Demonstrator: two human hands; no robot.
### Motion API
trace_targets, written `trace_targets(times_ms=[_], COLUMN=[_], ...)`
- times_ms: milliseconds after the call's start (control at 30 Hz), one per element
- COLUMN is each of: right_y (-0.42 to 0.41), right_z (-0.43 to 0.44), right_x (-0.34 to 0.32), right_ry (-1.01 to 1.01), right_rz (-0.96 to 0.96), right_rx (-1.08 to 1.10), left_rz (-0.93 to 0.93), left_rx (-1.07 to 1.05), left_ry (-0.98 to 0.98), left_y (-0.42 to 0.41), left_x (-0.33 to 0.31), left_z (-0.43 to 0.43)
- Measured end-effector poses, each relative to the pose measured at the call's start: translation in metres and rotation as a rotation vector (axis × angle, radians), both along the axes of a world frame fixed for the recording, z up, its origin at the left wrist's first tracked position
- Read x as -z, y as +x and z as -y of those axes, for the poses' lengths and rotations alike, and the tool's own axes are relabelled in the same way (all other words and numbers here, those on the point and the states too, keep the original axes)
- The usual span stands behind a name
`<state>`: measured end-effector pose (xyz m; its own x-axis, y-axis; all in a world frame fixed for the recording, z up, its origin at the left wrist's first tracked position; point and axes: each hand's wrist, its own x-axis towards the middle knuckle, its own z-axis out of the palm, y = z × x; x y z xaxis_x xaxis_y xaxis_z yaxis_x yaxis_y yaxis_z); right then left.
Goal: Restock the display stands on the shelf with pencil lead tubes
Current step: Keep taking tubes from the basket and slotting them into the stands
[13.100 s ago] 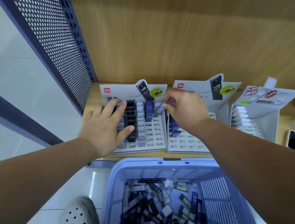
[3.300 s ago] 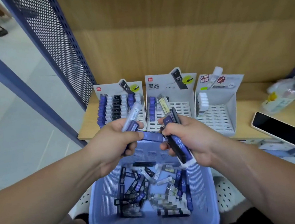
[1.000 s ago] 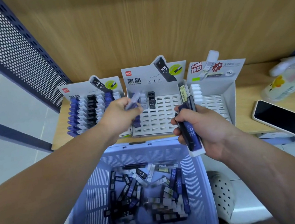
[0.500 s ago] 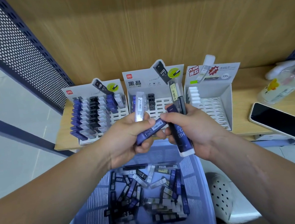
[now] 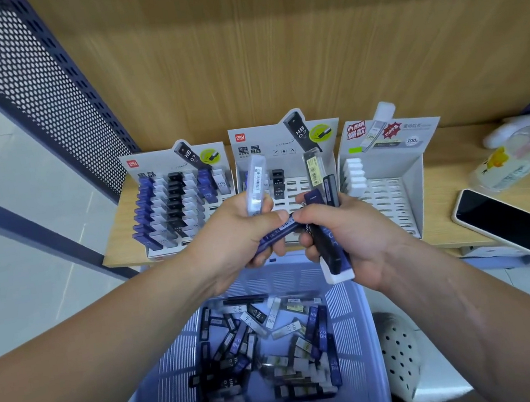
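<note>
Currently the left hand (image 5: 231, 239) has its grip closed on two pencil lead tubes. A clear tube (image 5: 256, 185) stands up out of the fist, and a blue tube (image 5: 276, 233) lies crosswise under the thumb, its far end touching the fingertips of the right hand (image 5: 350, 233). That looks like a hand-over between a stock hand and a placing hand, though I cannot tell which way the tube is going.

The right grip is closed around a bundle (image 5: 329, 246) of several tubes, with a white cap pointing down. The bundle is fanned slightly, probably so that single tubes can be peeled off.

Both wrists bend inward and the forearms converge from the lower corners, so the hands meet above the far rim of the blue basket (image 5: 351, 325). Its loose tubes (image 5: 259, 338) lie heaped at the bottom.

Beyond, three display stands sit side by side on the wooden shelf (image 5: 438, 183). The left stand (image 5: 162, 160) is nearly full. The middle stand (image 5: 249, 148) shows only a few tubes at its back. The right stand (image 5: 390, 203) has one column of white tubes along its left wall. I judge the middle stand is the next to be filled.

A phone (image 5: 508, 224) and a bottle (image 5: 516, 158) lie on the shelf to the right.
</note>
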<state>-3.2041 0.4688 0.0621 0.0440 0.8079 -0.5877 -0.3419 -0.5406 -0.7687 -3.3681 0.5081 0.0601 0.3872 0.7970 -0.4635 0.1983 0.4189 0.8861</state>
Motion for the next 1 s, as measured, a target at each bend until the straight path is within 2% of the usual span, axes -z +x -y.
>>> trace_targets(times_ms=[133, 233, 433, 733, 933, 1000], right_y=[0.001, 0.006, 0.013, 0.007, 0.009, 0.010], right_z=[0.000, -0.003, -0.005, -0.001, 0.000, 0.000], right_x=[0.002, 0.002, 0.004, -0.001, -0.003, -0.001], right_ry=[-0.015, -0.040, -0.118, -0.114, -0.102, -0.094], right_rz=[-0.002, -0.014, -0.139, -0.217, -0.269, -0.258], right_rx=[0.020, 0.091, 0.141, 0.069, 0.039, 0.060], left_rz=[-0.016, -0.112, -0.161, -0.236, -0.159, -0.177], left_rx=[0.002, -0.028, 0.213, 0.155, 0.179, 0.132], left_ry=[0.022, 0.162, 0.399, 0.755, 0.769, 0.703], left_y=[0.002, -0.007, -0.022, -0.025, -0.026, -0.025], left_x=[-0.005, -0.004, -0.010, -0.012, -0.022, -0.020], left_z=[0.000, -0.008, -0.007, -0.013, -0.020, -0.021])
